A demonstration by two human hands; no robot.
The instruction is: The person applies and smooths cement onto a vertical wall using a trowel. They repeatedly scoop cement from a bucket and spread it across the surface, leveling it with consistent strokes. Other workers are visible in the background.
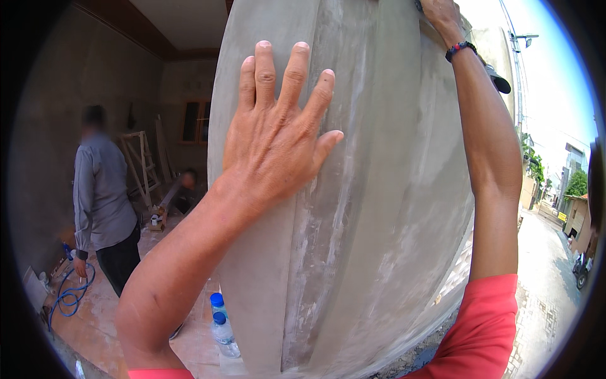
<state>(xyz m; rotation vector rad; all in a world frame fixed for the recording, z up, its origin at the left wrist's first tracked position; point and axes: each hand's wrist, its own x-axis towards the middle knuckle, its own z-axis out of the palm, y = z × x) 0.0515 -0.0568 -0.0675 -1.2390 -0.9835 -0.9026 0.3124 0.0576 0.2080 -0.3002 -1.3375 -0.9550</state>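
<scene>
pillar (379,189) of grey plaster stands upright straight ahead, left hand (274,142) pressed flat and spread wide on its face, right hand (442,16) reaching higher near the top edge, its grip hidden.

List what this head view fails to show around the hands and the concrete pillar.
- Right hand: fingers cut off by the top edge; any tool is unseen.
- Pillar: top and base out of frame.
- Left hand: palm is hidden against the pillar.
- Bottles: contents too small to tell.
</scene>
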